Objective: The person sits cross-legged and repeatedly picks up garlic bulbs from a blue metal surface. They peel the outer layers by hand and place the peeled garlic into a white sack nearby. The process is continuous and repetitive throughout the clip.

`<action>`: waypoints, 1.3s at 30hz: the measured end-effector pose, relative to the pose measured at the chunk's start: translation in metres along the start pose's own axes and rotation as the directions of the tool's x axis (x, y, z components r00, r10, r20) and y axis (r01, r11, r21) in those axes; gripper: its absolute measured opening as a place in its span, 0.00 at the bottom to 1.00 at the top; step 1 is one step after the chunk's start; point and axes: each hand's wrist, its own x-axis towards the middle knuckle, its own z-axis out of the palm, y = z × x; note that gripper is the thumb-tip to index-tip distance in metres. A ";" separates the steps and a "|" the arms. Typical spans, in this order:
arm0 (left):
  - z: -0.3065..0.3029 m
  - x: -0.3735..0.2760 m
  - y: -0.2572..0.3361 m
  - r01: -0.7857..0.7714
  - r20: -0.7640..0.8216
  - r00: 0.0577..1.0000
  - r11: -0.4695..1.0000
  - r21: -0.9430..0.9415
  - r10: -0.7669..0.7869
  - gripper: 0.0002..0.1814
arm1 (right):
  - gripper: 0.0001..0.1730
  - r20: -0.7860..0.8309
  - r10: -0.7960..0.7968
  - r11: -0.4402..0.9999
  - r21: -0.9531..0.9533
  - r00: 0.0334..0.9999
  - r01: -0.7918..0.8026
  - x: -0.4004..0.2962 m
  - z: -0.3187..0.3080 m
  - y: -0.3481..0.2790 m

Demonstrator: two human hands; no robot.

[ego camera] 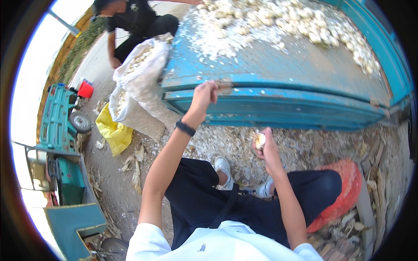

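My right hand [269, 148] is closed around a garlic bulb [260, 141], which pokes out on its left side, low in front of the blue metal cart bed. Up at the bed's front edge is my left hand [204, 96], a black band on its wrist. Its fingers are curled, and whether they hold something cannot be made out. Many garlic bulbs [303, 23] are heaped along the far part of the bed [313, 65]. Loose white skins [215, 45] are scattered beside the heap.
Two filled mesh sacks [153, 75] of garlic pieces lean at the bed's left corner, beside a yellow bag [112, 130]. A person in black [140, 26] squats behind them. Skins litter the ground. Green vehicles [57, 117] and a red bucket [85, 89] stand at left.
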 end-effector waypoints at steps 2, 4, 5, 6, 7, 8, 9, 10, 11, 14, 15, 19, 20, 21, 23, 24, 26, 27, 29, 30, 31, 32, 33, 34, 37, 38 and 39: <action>0.045 -0.051 -0.006 -0.130 0.213 0.974 0.967 0.220 0.082 0.12 | 0.29 0.084 0.063 0.996 0.059 0.994 -0.068 0.000 -0.006 0.001; 0.073 -0.087 0.002 -0.384 0.422 0.884 0.826 0.413 0.200 0.13 | 0.31 0.096 0.049 0.994 0.093 0.994 -0.058 -0.003 -0.006 -0.001; 0.082 -0.101 0.010 -0.446 0.477 0.856 0.754 0.482 0.201 0.15 | 0.35 0.092 0.040 0.996 0.080 0.995 -0.048 -0.005 -0.004 -0.006; 0.089 -0.110 0.016 -0.512 0.532 0.823 0.667 0.541 0.200 0.16 | 0.34 0.098 0.060 0.995 0.076 0.993 -0.067 -0.006 -0.006 -0.007; 0.096 -0.118 0.015 -0.574 0.585 0.788 0.572 0.585 0.192 0.18 | 0.34 0.103 0.080 0.994 0.071 0.991 -0.088 -0.007 -0.009 -0.007; 0.099 -0.120 0.001 -0.706 0.625 0.701 0.455 0.542 0.344 0.24 | 0.34 0.107 0.102 0.992 0.065 0.989 -0.109 -0.009 -0.012 -0.006; 0.103 -0.123 -0.002 -0.712 0.635 0.697 0.432 0.554 0.334 0.25 | 0.34 0.110 0.100 0.992 0.064 0.989 -0.108 -0.010 -0.012 -0.008; 0.105 -0.125 -0.005 -0.716 0.643 0.693 0.408 0.566 0.325 0.26 | 0.33 0.112 0.100 0.992 0.062 0.989 -0.107 -0.012 -0.012 -0.010; 0.107 -0.127 -0.007 -0.720 0.651 0.691 0.386 0.577 0.316 0.27 | 0.33 0.115 0.100 0.992 0.058 0.988 -0.108 -0.012 -0.012 -0.010; 0.105 -0.123 -0.020 -0.741 0.648 0.672 0.320 0.591 0.358 0.27 | 0.29 0.126 0.076 0.991 0.100 0.989 -0.088 -0.009 -0.010 -0.003; 0.106 -0.122 -0.021 -0.742 0.648 0.671 0.311 0.594 0.362 0.26 | 0.28 0.125 0.066 0.990 0.119 0.990 -0.081 -0.008 -0.011 0.001; 0.113 -0.122 -0.028 -0.774 0.630 0.632 0.327 0.542 0.452 0.19 | 0.24 0.153 0.072 0.969 0.223 0.986 -0.105 -0.003 -0.014 0.007; 0.113 -0.122 -0.029 -0.773 0.611 0.634 0.358 0.524 0.475 0.17 | 0.24 0.171 0.069 0.966 0.234 0.983 -0.109 -0.004 -0.014 0.007; 0.114 -0.123 -0.030 -0.771 0.590 0.637 0.386 0.507 0.496 0.15 | 0.24 0.192 0.066 0.963 0.246 0.979 -0.113 -0.006 -0.011 0.005; 0.115 -0.124 -0.034 -0.761 0.573 0.648 0.385 0.523 0.501 0.12 | 0.23 0.106 0.078 0.969 0.225 0.991 -0.100 -0.009 -0.002 0.003; 0.116 -0.125 -0.035 -0.755 0.565 0.654 0.387 0.529 0.503 0.11 | 0.22 0.061 0.084 0.972 0.214 0.995 -0.095 -0.011 0.003 0.000; 0.115 -0.128 -0.039 -0.696 0.515 0.718 0.477 0.537 0.468 0.11 | 0.22 -0.025 0.130 0.966 0.227 0.991 -0.121 -0.015 0.015 -0.006; 0.117 -0.128 -0.038 -0.669 0.494 0.743 0.519 0.532 0.451 0.11 | 0.23 -0.075 0.148 0.964 0.233 0.986 -0.127 -0.016 0.017 -0.010; 0.123 -0.130 -0.038 -0.595 0.441 0.801 0.613 0.519 0.404 0.11 | 0.26 -0.002 0.074 0.977 0.199 0.997 -0.072 -0.009 0.001 0.005; 0.123 -0.132 -0.037 -0.550 0.411 0.832 0.656 0.517 0.374 0.11 | 0.27 0.043 0.041 0.982 0.184 0.998 -0.049 -0.008 0.000 0.005; 0.122 -0.130 -0.036 -0.504 0.385 0.858 0.704 0.500 0.341 0.12 | 0.27 0.078 0.031 0.981 0.191 0.997 -0.045 -0.008 0.000 0.006; 0.119 -0.127 -0.034 -0.456 0.359 0.882 0.749 0.480 0.306 0.12 | 0.26 0.112 0.020 0.979 0.198 0.994 -0.042 -0.008 -0.001 0.007; 0.118 -0.123 -0.033 -0.408 0.337 0.902 0.791 0.455 0.272 0.12 | 0.26 0.142 0.006 0.978 0.204 0.990 -0.035 -0.009 -0.002 0.004; 0.119 -0.122 -0.033 -0.464 0.343 0.880 0.755 0.464 0.329 0.14 | 0.25 0.152 0.007 0.975 0.218 0.988 -0.040 -0.007 -0.004 0.006; 0.123 -0.122 -0.035 -0.418 0.309 0.898 0.825 0.379 0.313 0.17 | 0.23 0.165 0.013 0.970 0.237 0.986 -0.053 -0.003 -0.007 0.008; 0.124 -0.122 -0.036 -0.376 0.273 0.916 0.867 0.327 0.295 0.18 | 0.23 0.156 0.018 0.972 0.227 0.988 -0.054 -0.003 -0.007 0.009; 0.126 -0.121 -0.038 -0.334 0.237 0.932 0.903 0.271 0.273 0.19 | 0.22 0.146 0.023 0.975 0.216 0.989 -0.055 -0.003 -0.007 0.009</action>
